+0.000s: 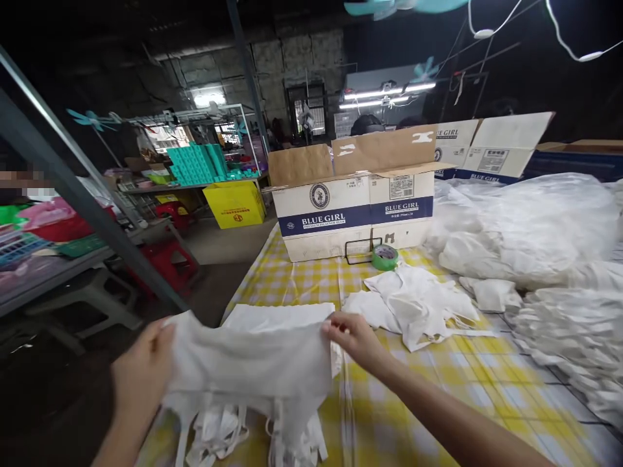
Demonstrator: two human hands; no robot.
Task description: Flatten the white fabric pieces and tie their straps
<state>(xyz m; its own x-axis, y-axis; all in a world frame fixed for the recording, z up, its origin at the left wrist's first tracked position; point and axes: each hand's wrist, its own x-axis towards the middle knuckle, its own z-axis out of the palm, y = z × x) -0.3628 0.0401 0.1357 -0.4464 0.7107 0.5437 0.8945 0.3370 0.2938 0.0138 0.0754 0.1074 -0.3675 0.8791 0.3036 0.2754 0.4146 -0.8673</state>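
Note:
A white strappy top (253, 363) is stretched between my two hands above the table, somewhat blurred, its straps hanging down. My left hand (145, 364) is closed on its left upper corner. At the opposite corner, my right hand (351, 337) pinches the edge between thumb and fingers. Behind and below it lies a flat white piece of fabric (282, 316), partly covered by the held top. More white straps and cloth (217, 434) lie at the near edge. Right of my right hand is a loose heap of white strappy garments (413, 298).
A yellow checked cloth (487, 383) covers the table. A beer carton (353, 217) stands at the back, with a green tape roll (385, 257) and a black wire frame (361, 251) before it. Bagged white garments (525, 220) pile up at right. A grey post (97, 188) rises at left.

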